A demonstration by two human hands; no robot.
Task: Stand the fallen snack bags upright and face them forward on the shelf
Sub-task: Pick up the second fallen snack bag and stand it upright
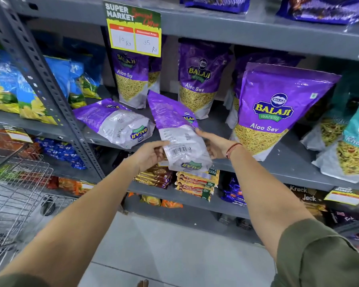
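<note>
A purple and white Aloo Sev bag [175,129] is tilted with its back side towards me, its lower end hanging past the shelf's front edge. My left hand [149,155] grips its left side and my right hand [212,145] grips its right side. A second fallen bag [117,123] lies flat on the grey shelf [216,123] to the left, back side up. Three Aloo Sev bags stand upright and face forward: one at the back left [131,79], one at the back middle [198,79], and a large one at the front right [278,112].
A yellow price sign [134,31] hangs from the shelf above. Blue chip bags [13,90] fill the left bay past a grey upright post [44,79]. A teal snack bag [352,146] stands at the right. A wire trolley [15,195] is at my lower left. Biscuit packs [195,183] sit on the lower shelf.
</note>
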